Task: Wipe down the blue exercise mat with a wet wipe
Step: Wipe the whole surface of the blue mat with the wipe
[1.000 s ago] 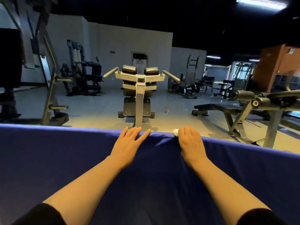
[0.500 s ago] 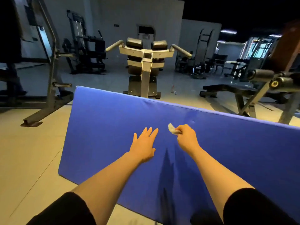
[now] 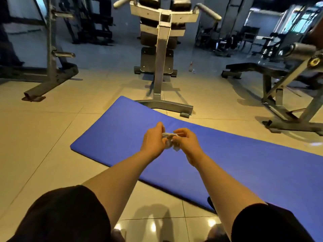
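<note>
From the head view I see both of my hands raised together above the blue exercise mat, working one crumpled white wet wipe between them. My left hand has its fingers curled inward, pinching the wipe's left side, with the thumb side turned toward the camera. My right hand mirrors it: its fingers are bent over the top of the wipe and grip its right side, and a small tail of the wipe hangs below the two hands. The hands are nearly touching, with only the bunched wipe between them. I cannot tell exactly how each fingertip sits, since the wipe and knuckles hide them.

The mat lies flat on the tiled floor, running from the left middle of the view off toward the lower right. Its far corner sits just beside the base of a grey weight machine. The wipe is held in the air over the mat, not touching it.

A plate rack stands to the left, a bench to the right, and a small bottle stands on the floor between machine and bench. I see no containers holding anything. Dark sleeves cover my upper arms.
</note>
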